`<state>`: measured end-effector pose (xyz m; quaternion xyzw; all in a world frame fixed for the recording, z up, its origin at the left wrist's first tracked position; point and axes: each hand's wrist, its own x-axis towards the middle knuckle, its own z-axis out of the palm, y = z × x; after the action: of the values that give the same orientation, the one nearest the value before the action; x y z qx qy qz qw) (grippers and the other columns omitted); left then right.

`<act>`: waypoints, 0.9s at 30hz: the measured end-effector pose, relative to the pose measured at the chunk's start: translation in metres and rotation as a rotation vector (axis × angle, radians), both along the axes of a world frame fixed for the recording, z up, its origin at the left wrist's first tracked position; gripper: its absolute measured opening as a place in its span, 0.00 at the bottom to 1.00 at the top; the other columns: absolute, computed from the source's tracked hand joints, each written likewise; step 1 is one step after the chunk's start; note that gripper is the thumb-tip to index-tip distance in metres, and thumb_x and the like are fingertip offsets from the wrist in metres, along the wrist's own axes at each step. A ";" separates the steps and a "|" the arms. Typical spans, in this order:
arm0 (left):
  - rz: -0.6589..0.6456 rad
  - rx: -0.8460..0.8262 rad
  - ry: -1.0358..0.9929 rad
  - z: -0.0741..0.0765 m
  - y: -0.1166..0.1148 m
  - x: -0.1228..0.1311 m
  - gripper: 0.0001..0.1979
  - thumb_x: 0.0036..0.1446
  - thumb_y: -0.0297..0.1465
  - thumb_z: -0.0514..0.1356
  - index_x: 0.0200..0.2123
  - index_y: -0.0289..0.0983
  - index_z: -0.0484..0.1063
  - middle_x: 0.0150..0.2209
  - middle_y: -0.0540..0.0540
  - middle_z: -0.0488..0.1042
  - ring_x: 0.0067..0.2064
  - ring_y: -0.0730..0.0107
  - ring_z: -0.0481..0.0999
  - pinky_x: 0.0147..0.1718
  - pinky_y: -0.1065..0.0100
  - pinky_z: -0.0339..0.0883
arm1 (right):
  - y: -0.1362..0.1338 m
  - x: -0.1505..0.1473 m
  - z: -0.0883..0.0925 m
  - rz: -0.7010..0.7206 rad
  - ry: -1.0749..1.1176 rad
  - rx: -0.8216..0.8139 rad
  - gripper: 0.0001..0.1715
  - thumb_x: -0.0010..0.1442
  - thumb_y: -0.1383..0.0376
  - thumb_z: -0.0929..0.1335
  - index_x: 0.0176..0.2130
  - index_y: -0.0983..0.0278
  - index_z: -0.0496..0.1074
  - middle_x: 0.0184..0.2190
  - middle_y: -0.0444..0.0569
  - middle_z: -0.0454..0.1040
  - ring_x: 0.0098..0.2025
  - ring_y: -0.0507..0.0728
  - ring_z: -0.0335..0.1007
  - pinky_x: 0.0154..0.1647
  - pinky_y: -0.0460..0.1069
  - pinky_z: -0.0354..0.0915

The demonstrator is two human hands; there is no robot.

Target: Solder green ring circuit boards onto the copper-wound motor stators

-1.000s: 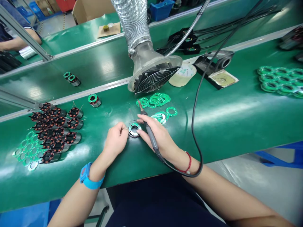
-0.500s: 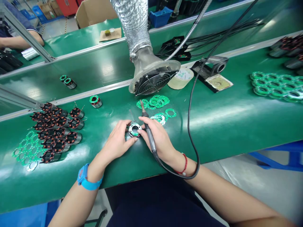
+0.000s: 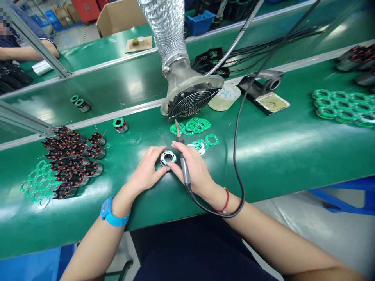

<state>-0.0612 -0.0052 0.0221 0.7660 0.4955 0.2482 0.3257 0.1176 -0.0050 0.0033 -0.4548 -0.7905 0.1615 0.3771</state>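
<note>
My left hand [image 3: 148, 169] is closed around the side of a motor stator, its thumb and fingertips at the rim. On top of that stator lies a ring-shaped circuit board [image 3: 168, 157], pale with a green edge. My right hand [image 3: 195, 168] grips a soldering iron [image 3: 183, 166] against the palm, the tip pointing away from me toward the fan. The thumb of the same hand presses the near edge of the ring board. Loose green ring boards [image 3: 198, 125] lie just beyond the iron. Most of the stator body is hidden by my fingers.
Several wound stators [image 3: 76, 149] stand at left beside green ring boards [image 3: 39, 181]. One stator with a board [image 3: 120, 125] stands apart. A fume extractor [image 3: 191, 95] hangs low ahead. An iron stand [image 3: 271, 97] and stacked boards [image 3: 341, 103] are at right. The iron's cord [image 3: 235, 156] loops over my wrist.
My right thumb has moved from the board's inner opening to its near edge, meeting my left thumb. The ring board has tilted slightly. The iron stays in my right hand.
</note>
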 end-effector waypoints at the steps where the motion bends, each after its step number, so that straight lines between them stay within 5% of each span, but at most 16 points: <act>1: 0.029 -0.031 -0.014 0.000 -0.002 0.001 0.25 0.57 0.32 0.59 0.56 0.37 0.57 0.52 0.39 0.66 0.52 0.60 0.68 0.53 0.56 0.63 | 0.001 0.000 0.000 0.038 -0.003 0.000 0.28 0.61 0.62 0.66 0.59 0.61 0.57 0.46 0.55 0.72 0.47 0.63 0.67 0.47 0.60 0.65; 4: 0.137 -0.084 0.005 0.003 -0.008 0.006 0.24 0.56 0.32 0.59 0.54 0.36 0.56 0.51 0.38 0.66 0.51 0.60 0.70 0.52 0.55 0.65 | 0.002 -0.001 0.001 0.110 -0.031 0.009 0.25 0.62 0.63 0.65 0.57 0.62 0.59 0.45 0.55 0.73 0.46 0.62 0.69 0.47 0.59 0.66; 11: 0.284 -0.048 0.124 0.018 -0.026 0.017 0.18 0.55 0.28 0.57 0.51 0.37 0.64 0.52 0.37 0.70 0.57 0.53 0.67 0.57 0.48 0.59 | 0.001 -0.005 0.002 0.021 -0.030 0.000 0.22 0.63 0.61 0.65 0.55 0.62 0.62 0.42 0.54 0.75 0.43 0.62 0.70 0.45 0.58 0.66; 19: 0.345 -0.563 -0.527 0.018 -0.028 0.026 0.38 0.50 0.31 0.58 0.64 0.34 0.51 0.68 0.41 0.49 0.69 0.59 0.48 0.67 0.54 0.41 | 0.003 -0.004 -0.004 -0.002 -0.052 0.007 0.22 0.64 0.60 0.64 0.55 0.63 0.62 0.43 0.55 0.74 0.44 0.62 0.69 0.47 0.58 0.65; 27: 0.448 -0.652 -0.602 0.019 -0.035 0.027 0.37 0.51 0.32 0.59 0.65 0.39 0.52 0.69 0.44 0.47 0.68 0.51 0.49 0.65 0.49 0.48 | 0.002 -0.008 -0.005 -0.043 -0.072 -0.005 0.23 0.65 0.58 0.61 0.57 0.63 0.62 0.42 0.55 0.74 0.43 0.63 0.69 0.44 0.58 0.66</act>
<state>-0.0341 -0.0399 0.0406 0.3934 0.5838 0.3542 0.6156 0.1097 -0.0026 -0.0018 -0.4779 -0.7932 0.1390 0.3507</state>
